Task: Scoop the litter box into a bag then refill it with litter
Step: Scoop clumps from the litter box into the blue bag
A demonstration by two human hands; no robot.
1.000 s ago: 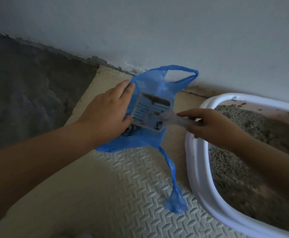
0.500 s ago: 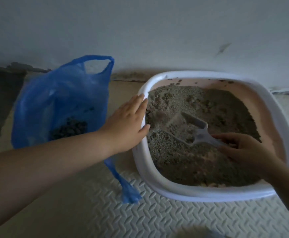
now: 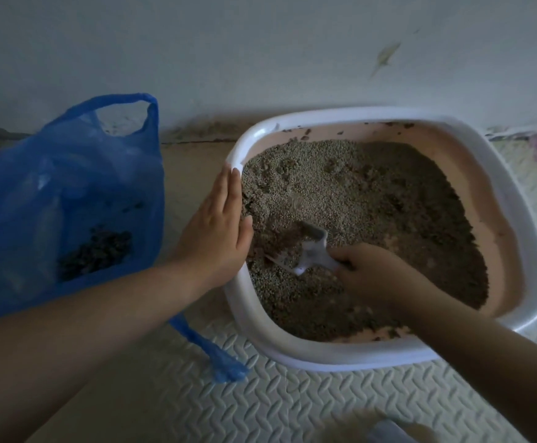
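Textured floor mat [image 3: 292,404] below a pale wall [image 3: 260,43], with litter box [image 3: 292,350] and blue bag [image 3: 53,187]

On the mat, the white litter box holds grey litter [image 3: 356,187]. Flat against its left rim lies the left hand [image 3: 216,231], fingers straight. Inside, the right hand [image 3: 379,276] curls round the handle of a pale scoop [image 3: 312,251], whose head is dug into the litter. Just left of the box stands the blue bag, dark clumps [image 3: 98,254] inside

Your right hand [image 3: 379,276] grips scoop [image 3: 308,251] in litter [image 3: 356,193]; your left hand [image 3: 216,231] flat on litter box [image 3: 516,212] rim; blue bag [image 3: 69,193] beside.
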